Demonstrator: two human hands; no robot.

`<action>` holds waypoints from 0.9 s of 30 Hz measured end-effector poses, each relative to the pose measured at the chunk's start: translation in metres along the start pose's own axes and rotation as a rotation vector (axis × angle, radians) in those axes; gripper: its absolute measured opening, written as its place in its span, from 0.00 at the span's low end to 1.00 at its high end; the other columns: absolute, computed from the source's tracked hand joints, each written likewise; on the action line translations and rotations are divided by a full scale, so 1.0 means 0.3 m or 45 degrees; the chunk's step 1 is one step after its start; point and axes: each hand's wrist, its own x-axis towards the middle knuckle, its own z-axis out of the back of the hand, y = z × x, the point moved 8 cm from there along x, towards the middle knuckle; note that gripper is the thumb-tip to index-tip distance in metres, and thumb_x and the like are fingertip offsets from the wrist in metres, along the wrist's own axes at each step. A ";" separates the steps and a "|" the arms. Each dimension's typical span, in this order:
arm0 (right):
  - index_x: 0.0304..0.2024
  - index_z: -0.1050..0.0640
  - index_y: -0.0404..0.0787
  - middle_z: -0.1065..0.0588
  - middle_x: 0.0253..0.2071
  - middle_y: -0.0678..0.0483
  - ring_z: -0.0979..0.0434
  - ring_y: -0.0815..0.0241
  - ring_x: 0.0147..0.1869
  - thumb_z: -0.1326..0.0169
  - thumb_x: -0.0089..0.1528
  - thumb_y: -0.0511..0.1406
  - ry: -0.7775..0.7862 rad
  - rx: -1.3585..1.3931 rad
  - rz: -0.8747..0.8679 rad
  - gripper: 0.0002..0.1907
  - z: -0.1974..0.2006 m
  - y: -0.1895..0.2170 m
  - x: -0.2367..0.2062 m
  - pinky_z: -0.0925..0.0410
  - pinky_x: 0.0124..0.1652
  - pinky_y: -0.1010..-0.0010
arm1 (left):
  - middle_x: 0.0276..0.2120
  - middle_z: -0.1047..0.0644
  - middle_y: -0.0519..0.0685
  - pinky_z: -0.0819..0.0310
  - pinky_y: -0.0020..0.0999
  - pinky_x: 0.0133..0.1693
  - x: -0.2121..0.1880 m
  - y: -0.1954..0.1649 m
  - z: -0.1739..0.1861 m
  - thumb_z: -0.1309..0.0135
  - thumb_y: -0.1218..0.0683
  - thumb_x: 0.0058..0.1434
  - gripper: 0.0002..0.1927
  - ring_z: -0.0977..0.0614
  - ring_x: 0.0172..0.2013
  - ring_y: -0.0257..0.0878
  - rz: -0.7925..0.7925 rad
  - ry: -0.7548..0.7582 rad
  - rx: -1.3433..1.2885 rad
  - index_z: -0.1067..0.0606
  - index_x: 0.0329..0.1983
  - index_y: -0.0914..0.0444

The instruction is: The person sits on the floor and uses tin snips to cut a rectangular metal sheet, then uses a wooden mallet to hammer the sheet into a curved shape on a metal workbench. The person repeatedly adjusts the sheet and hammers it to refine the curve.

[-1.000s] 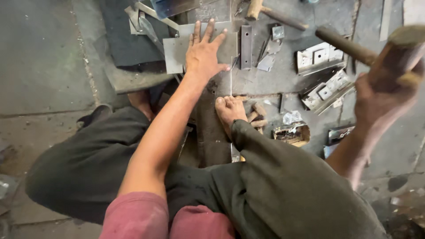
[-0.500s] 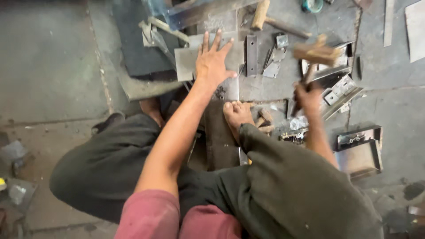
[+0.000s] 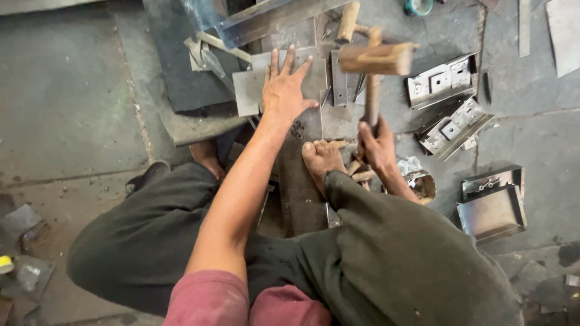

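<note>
My left hand point(image 3: 285, 90) lies flat with fingers spread on a thin grey metal sheet point(image 3: 249, 90) on the floor. My right hand point(image 3: 377, 146) grips the handle of a wooden mallet point(image 3: 376, 59), its block head raised just above a narrow metal strip point(image 3: 338, 81) at the sheet's right edge. My bare right foot point(image 3: 321, 160) rests on a dark steel bar point(image 3: 302, 187) under the sheet. I sit on the floor in dark trousers.
Folded metal brackets point(image 3: 440, 81) point(image 3: 454, 125) lie to the right, with metal box pieces point(image 3: 492, 205) nearer me. A second wooden handle point(image 3: 348, 21) and a long steel angle point(image 3: 272, 18) lie at the top. Scrap sheet pieces point(image 3: 208, 51) sit at upper left.
My right hand has swung the mallet from far right and high, leftward and down, to over the sheet's right edge. The left hand stays pressed on the sheet.
</note>
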 end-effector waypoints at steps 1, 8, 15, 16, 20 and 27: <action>0.51 0.33 0.39 0.33 0.24 0.59 0.35 0.69 0.20 0.49 0.71 0.40 0.028 0.132 0.145 0.13 -0.002 0.017 -0.009 0.39 0.20 0.73 | 0.77 0.53 0.48 0.55 0.54 0.71 -0.001 0.001 -0.003 0.27 0.36 0.41 0.57 0.56 0.75 0.57 0.010 0.008 0.004 0.41 0.74 0.42; 0.44 0.33 0.40 0.33 0.23 0.60 0.35 0.68 0.21 0.50 0.71 0.38 0.010 -0.010 0.120 0.09 -0.015 -0.052 0.051 0.39 0.21 0.72 | 0.77 0.53 0.47 0.53 0.54 0.72 -0.011 0.002 0.004 0.26 0.38 0.40 0.57 0.56 0.75 0.56 0.012 -0.003 -0.032 0.41 0.74 0.41; 0.28 0.34 0.43 0.36 0.18 0.58 0.36 0.63 0.17 0.49 0.70 0.38 -0.023 0.865 0.419 0.17 -0.025 -0.011 0.090 0.41 0.17 0.66 | 0.78 0.52 0.47 0.54 0.54 0.73 -0.019 0.000 0.017 0.27 0.37 0.42 0.56 0.56 0.76 0.55 0.011 -0.020 -0.002 0.41 0.75 0.40; 0.28 0.33 0.46 0.35 0.17 0.59 0.35 0.64 0.16 0.47 0.67 0.38 -0.024 0.484 0.208 0.14 -0.055 -0.051 0.101 0.40 0.16 0.67 | 0.78 0.53 0.47 0.54 0.54 0.73 -0.019 0.001 0.012 0.27 0.37 0.42 0.56 0.57 0.76 0.55 0.032 0.022 0.012 0.41 0.75 0.40; 0.26 0.34 0.46 0.37 0.16 0.60 0.39 0.65 0.14 0.45 0.65 0.33 0.082 0.481 -0.075 0.14 -0.117 -0.104 0.131 0.43 0.15 0.69 | 0.77 0.56 0.47 0.57 0.54 0.71 -0.004 -0.004 0.024 0.28 0.36 0.42 0.57 0.59 0.75 0.56 0.039 0.062 0.054 0.45 0.75 0.39; 0.21 0.30 0.41 0.33 0.16 0.57 0.36 0.61 0.17 0.44 0.60 0.30 0.150 0.040 -0.190 0.13 -0.200 -0.167 0.119 0.42 0.18 0.65 | 0.77 0.57 0.46 0.58 0.54 0.72 -0.011 0.007 -0.013 0.28 0.36 0.42 0.57 0.60 0.75 0.55 0.069 0.111 0.026 0.45 0.74 0.37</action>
